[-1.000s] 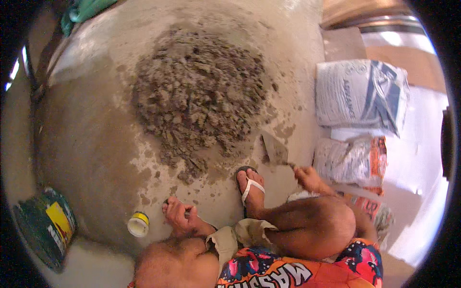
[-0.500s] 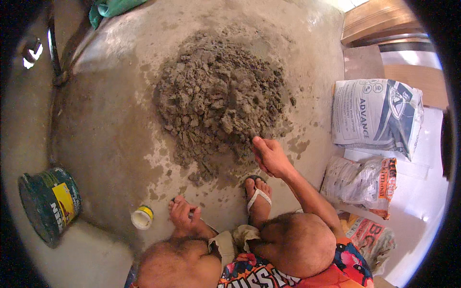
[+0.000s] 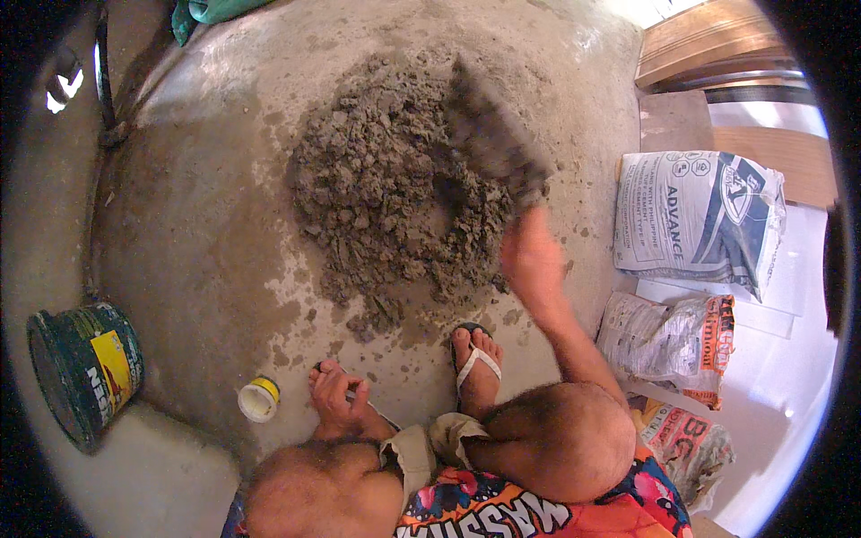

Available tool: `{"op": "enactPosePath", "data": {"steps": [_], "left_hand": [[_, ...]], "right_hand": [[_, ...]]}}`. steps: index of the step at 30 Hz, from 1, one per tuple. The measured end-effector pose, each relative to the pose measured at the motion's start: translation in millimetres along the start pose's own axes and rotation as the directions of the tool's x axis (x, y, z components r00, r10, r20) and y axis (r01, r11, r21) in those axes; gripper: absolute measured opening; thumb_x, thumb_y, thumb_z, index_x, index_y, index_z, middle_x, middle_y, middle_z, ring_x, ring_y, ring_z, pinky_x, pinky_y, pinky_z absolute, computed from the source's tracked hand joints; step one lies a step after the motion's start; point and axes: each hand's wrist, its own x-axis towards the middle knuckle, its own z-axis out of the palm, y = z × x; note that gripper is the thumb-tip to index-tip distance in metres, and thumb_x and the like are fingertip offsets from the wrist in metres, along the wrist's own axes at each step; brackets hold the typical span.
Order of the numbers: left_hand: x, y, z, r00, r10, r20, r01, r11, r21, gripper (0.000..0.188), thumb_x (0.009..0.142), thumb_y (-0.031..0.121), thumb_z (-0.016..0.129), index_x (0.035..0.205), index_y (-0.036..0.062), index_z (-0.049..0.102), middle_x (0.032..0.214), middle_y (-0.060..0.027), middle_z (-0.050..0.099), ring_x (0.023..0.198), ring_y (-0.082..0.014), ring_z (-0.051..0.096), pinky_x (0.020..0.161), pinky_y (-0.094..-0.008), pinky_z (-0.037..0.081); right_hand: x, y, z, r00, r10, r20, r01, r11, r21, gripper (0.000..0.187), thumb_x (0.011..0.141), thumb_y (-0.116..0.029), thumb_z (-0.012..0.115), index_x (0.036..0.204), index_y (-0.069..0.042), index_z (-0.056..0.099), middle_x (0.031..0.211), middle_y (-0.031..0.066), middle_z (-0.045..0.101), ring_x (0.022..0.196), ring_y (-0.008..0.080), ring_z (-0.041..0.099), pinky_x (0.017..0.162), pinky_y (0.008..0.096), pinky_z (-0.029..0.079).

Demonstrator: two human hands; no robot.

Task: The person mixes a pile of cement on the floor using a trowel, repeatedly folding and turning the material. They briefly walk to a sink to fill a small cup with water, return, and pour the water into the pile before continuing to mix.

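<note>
A heap of wet grey mortar [image 3: 377, 197] lies on the concrete floor in front of me, lumpy, with a dark hollow on its right side. My right hand [image 3: 535, 255], blurred by motion, is closed at the heap's right edge. From it a mortar-coated trowel [image 3: 493, 130] points up and left, its blade raised over the heap; the handle is hidden in my fist. My left hand [image 3: 337, 393] rests low by my left foot, fingers loosely bent and thumb apart, with no tool seen in it.
A dark green bucket [image 3: 85, 372] and a small white-and-yellow tub [image 3: 259, 400] stand to the left. Along the right are a large cement bag [image 3: 695, 215], two smaller bags [image 3: 664, 345] and wooden boards [image 3: 708, 40]. My sandalled right foot [image 3: 477, 363] is near the heap.
My right hand has moved up and to the right, lifting the trowel into view over the heap. A hollow now shows in the mortar. The left hand has stayed about where it was.
</note>
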Motion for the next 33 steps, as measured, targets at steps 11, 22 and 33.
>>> {"op": "enactPosePath", "data": {"steps": [11,22,33], "left_hand": [[-6,4,-11,0.969,-0.202,0.139,0.210,0.977,-0.043,0.024,0.083,0.030,0.074,0.087,0.0070,0.069,0.090,-0.0157,0.070,0.095,-0.0431,0.064,0.098,-0.0593,0.043],[18,15,-1,0.998,0.036,0.045,-0.034,0.999,-0.042,0.017,0.082,0.025,0.077,0.079,0.0113,0.068,0.076,-0.0065,0.066,0.075,-0.0300,0.063,0.075,-0.0426,0.047],[11,13,-5,0.999,-0.027,0.029,0.027,0.999,-0.020,0.020,0.079,0.028,0.078,0.077,0.0107,0.067,0.075,-0.0102,0.067,0.071,-0.0346,0.064,0.080,-0.0494,0.050]], "right_hand": [[-98,53,-28,0.920,0.235,0.315,-0.296,0.941,0.164,0.036,0.095,-0.014,0.065,0.123,-0.003,0.044,0.078,0.0240,0.062,0.066,0.0432,0.063,0.056,0.0495,0.046],[-9,29,29,0.366,0.265,0.892,-0.817,0.550,0.172,0.019,0.093,-0.018,0.065,0.098,-0.005,0.052,0.060,0.0009,0.050,0.042,0.0126,0.046,0.036,0.0325,0.035],[-3,6,-60,0.683,0.157,0.713,-0.698,0.428,0.574,0.029,0.096,-0.022,0.068,0.117,-0.004,0.058,0.062,-0.0036,0.052,0.045,0.0130,0.047,0.041,0.0325,0.039]]}}
